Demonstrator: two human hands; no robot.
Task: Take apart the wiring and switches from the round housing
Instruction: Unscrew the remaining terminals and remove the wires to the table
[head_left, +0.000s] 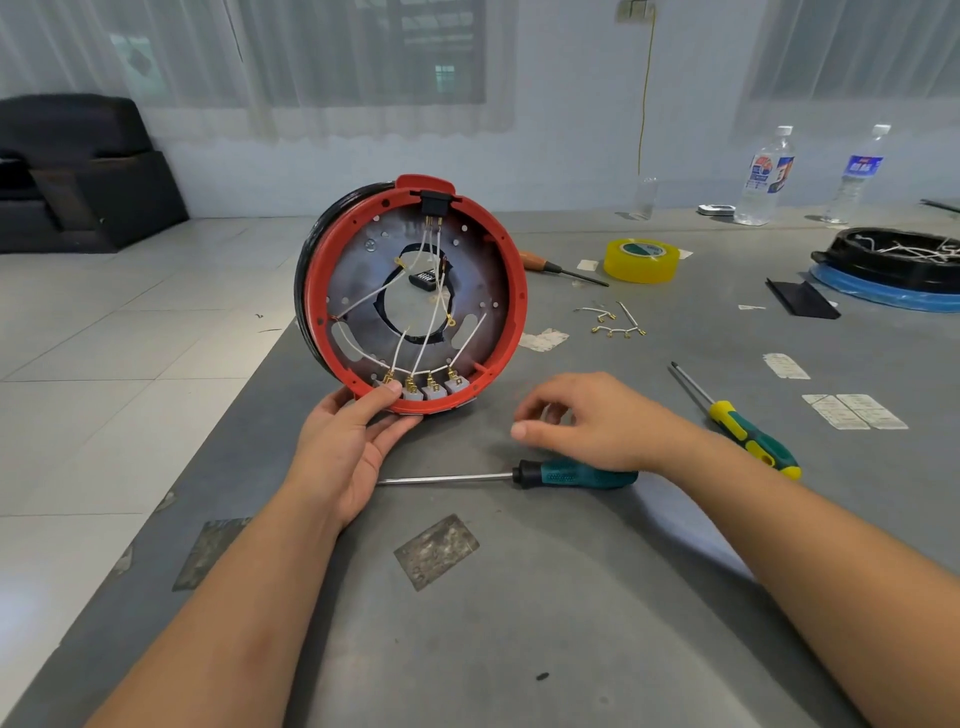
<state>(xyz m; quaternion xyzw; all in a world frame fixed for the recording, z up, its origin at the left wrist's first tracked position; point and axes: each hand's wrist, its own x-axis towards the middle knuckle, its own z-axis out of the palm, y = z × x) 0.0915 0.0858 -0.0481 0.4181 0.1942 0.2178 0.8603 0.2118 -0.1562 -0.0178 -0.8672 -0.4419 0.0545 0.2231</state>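
Left hand gripping upright red housing; right hand loosely curled, empty; bottle labels unreadable.

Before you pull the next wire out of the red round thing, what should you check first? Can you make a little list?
1. Housing held steady: ok. The left hand holds the round housing on edge by its bottom rim, thumb beside the switches.
2. Right hand free: ok. It hovers over the table, fingers loosely curled, holding nothing.
3. Tool close by: ok. The teal-handled screwdriver lies under the right hand.
4. White wires still on the switches: ok, they reach the brass terminals.
5. How the switches are fixed: cannot tell.
6. Removed wires out of the way: ok, set aside on the table.
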